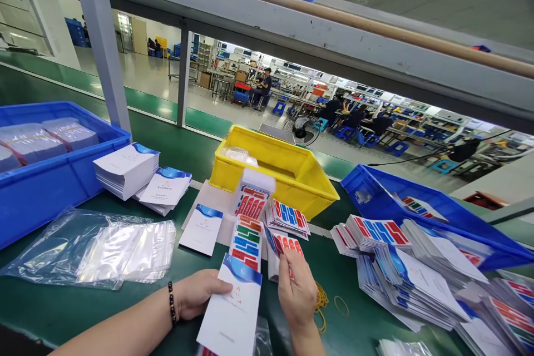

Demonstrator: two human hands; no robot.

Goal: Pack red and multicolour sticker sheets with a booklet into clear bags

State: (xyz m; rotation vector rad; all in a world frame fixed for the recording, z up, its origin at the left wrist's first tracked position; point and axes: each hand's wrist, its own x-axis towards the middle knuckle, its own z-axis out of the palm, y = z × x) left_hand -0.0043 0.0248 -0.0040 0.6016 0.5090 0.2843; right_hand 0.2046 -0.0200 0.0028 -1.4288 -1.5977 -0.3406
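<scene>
My left hand [202, 292], a beaded bracelet at its wrist, holds a white booklet [231, 311] with a blue wavy top, thumb flat on the cover. Below the booklet's lower edge a bit of red shows. My right hand [297, 283] is closed, pinching a thin sticker sheet [273, 242] seen nearly edge-on, over a stack of red sticker sheets [291, 243]. Just beyond the booklet lie sheets with orange, green, blue and red stickers [247, 239]. Another pile of red-and-blue sticker sheets [287, 216] sits behind my right hand. A single booklet [202, 229] lies to the left.
A yellow bin [275, 164] stands at the back, with blue bins at left [54, 178] and right [417, 211]. Booklet stacks [125, 169] and clear plastic bags [125, 250] lie left. More booklets [417, 283] spread right. Rubber bands [321, 303] lie beside my right hand.
</scene>
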